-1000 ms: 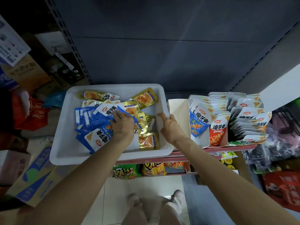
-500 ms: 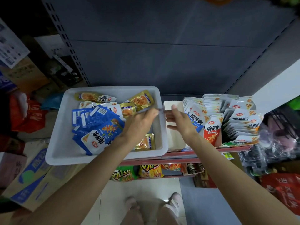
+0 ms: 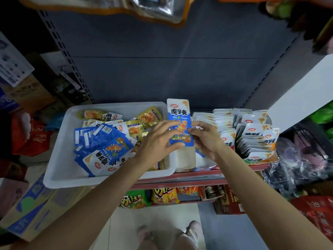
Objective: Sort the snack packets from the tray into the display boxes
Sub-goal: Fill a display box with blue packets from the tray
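A blue and white snack packet [image 3: 179,117] stands upright between my hands, above the right rim of the white tray [image 3: 59,159]. My left hand [image 3: 158,141] holds it from the left with thumb and fingers. My right hand [image 3: 205,136] pinches its right edge. Below the packet sits a pale display box [image 3: 185,158] beside the tray. In the tray lie several blue packets [image 3: 106,141] and gold packets [image 3: 147,116]. Further display boxes [image 3: 252,138] to the right are filled with upright packets.
The tray and boxes rest on a red-edged shelf [image 3: 198,177]; chip bags [image 3: 164,195] sit on the shelf below. Cardboard cartons [image 3: 27,204] stand at the left, red bags [image 3: 315,213] at the lower right. A grey back panel [image 3: 162,69] rises behind.
My left hand lifted a blue packet out of the tray and carried it right. My right hand left the pale box and took hold of the packet's right edge.
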Demonstrator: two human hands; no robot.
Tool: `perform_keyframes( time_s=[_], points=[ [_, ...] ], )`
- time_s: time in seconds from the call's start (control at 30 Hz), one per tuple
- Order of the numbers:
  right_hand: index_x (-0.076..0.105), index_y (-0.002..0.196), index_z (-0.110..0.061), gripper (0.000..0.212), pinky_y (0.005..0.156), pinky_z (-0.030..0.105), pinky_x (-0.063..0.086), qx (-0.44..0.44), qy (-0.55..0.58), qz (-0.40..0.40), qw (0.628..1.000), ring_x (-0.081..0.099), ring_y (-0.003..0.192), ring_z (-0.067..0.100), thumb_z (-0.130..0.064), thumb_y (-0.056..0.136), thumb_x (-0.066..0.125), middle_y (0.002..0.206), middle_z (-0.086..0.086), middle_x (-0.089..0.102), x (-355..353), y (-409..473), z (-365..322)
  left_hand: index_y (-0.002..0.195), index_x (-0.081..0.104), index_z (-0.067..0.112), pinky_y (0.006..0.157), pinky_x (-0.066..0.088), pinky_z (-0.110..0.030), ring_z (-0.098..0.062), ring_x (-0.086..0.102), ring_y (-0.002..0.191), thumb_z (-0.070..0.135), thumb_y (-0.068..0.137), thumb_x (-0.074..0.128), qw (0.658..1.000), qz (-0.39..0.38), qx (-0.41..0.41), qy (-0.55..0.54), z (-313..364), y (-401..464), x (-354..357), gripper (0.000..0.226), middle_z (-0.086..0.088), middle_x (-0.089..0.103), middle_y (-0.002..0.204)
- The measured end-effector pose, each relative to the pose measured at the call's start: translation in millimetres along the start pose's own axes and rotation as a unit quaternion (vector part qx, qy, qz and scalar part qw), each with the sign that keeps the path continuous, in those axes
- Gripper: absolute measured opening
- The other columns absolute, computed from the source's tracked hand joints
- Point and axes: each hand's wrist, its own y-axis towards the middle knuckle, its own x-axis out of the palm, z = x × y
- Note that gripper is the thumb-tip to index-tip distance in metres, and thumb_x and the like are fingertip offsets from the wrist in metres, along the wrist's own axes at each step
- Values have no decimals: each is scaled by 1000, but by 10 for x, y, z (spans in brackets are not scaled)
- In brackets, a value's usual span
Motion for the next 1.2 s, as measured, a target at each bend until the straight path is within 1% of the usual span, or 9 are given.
perform_keyframes(
  time_s=[0.1,0.2,0.3,0.47,0.57,0.7,0.83,0.97,1.2],
  points=[
    [52,86,-10,18,50,24,55,-35,-37,21,998,66,55,11,7,91,50,80,10,65,-118,-80,-56,129,52,17,98,34,-21,-8,39,123,37,81,69,977,-29,-184,-104,131,124,16,55,0,44,138],
    [50,81,-12,24,50,26,54,-67,-115,25,991,66,59,13,10,88,53,80,8,65,-261,-126,-64,140,34,24,79,50,-14,0,57,99,16,79,74,909,-44,-288,-299,297,291,76,73,6,53,124],
    [52,93,-16,33,69,44,57,-145,-241,73,957,65,76,21,15,80,59,83,4,65,-433,-151,-55,146,20,28,76,55,-24,-5,63,86,2,77,73,910,-47,-278,-303,373,435,227,91,1,60,109],
    [20,145,-36,87,58,10,50,-241,-372,101,891,61,76,9,8,81,61,83,-8,55,-617,-228,-139,141,0,53,65,57,-39,-15,66,71,1,76,72,930,-57,-260,-252,542,594,423,110,1,62,91],
    [10,146,-43,94,63,19,52,-258,-437,93,857,60,76,17,5,83,61,86,-3,53,-678,-197,-140,142,3,50,60,56,-41,-16,66,68,2,78,70,942,-59,-249,-215,571,654,486,105,-3,65,97],
    [15,147,-36,87,65,33,48,-261,-491,130,821,52,80,17,-1,82,61,97,1,50,-706,-114,-32,139,24,39,69,55,-42,-21,66,83,7,82,68,965,-83,-229,-101,523,695,500,79,-6,64,104],
    [43,132,-18,52,74,43,52,-247,-538,186,784,55,95,29,-4,85,60,120,11,46,-800,-43,51,133,38,26,69,51,-37,-25,62,86,14,85,65,976,-126,-177,-8,482,679,489,56,-6,63,100],
    [55,106,-8,15,69,41,53,-223,-559,152,784,61,87,32,-8,92,52,104,16,61,-857,51,8,121,51,16,76,47,-37,-26,59,94,11,84,65,983,-130,-119,48,462,632,548,40,-7,62,106],
    [64,92,-5,14,69,40,50,-312,-551,117,765,61,78,28,0,88,52,90,12,64,-814,88,-53,100,59,15,82,36,-33,-22,55,96,15,85,63,981,-76,-138,115,436,590,612,16,-2,62,99]
  ],
)
